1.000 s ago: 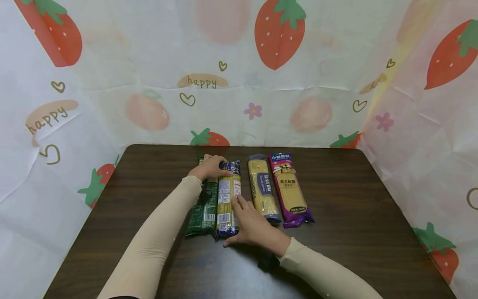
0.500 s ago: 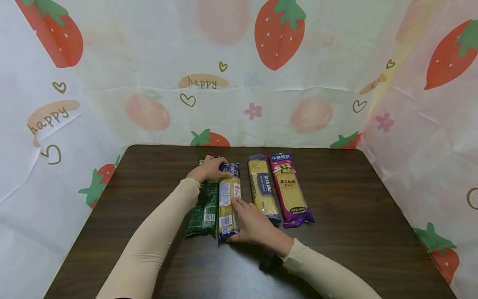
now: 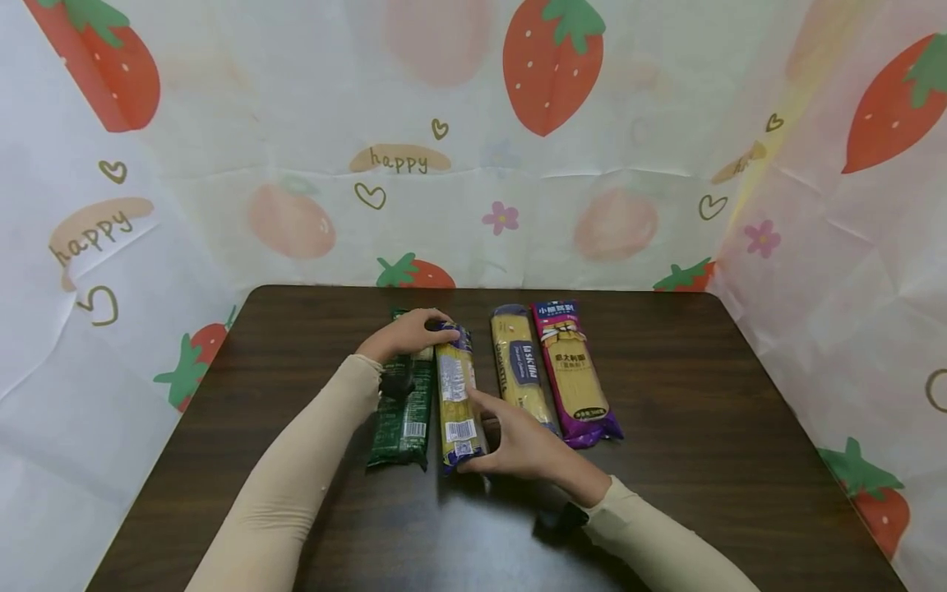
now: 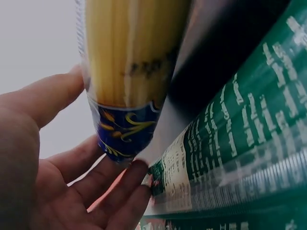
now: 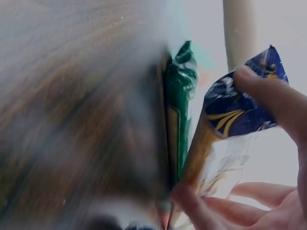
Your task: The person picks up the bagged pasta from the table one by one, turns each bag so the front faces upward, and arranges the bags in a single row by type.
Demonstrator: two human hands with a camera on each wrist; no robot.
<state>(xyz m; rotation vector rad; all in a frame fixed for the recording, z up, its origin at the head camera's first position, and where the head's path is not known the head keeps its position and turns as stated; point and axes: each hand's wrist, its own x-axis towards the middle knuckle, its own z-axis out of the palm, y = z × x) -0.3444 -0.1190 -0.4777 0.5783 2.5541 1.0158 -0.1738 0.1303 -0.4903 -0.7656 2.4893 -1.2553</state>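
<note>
A clear pack of spaghetti with blue ends (image 3: pixel 455 386) is held between both hands, raised and tilted above the table. My left hand (image 3: pixel 407 335) grips its far end; in the left wrist view the thumb (image 4: pixel 57 96) lies against the pack's side and the fingers curl behind its blue tip. My right hand (image 3: pixel 527 442) holds the near end, and in the right wrist view its thumb (image 5: pixel 268 93) presses on the blue wrapper (image 5: pixel 240 108). Left of it lies a green pasta pack (image 3: pixel 403 419), partly hidden under the left hand.
To the right lie a yellow pasta pack with a blue label (image 3: pixel 521 366) and a purple-and-pink pasta pack (image 3: pixel 575 370), side by side on the dark wooden table (image 3: pixel 703 460). A strawberry-print cloth (image 3: pixel 459 90) hangs around the back and sides.
The spaghetti pack has come up off the table and shifted slightly right, away from the green pack, tilting as it rises. Both hands moved with it; the other packs stayed put.
</note>
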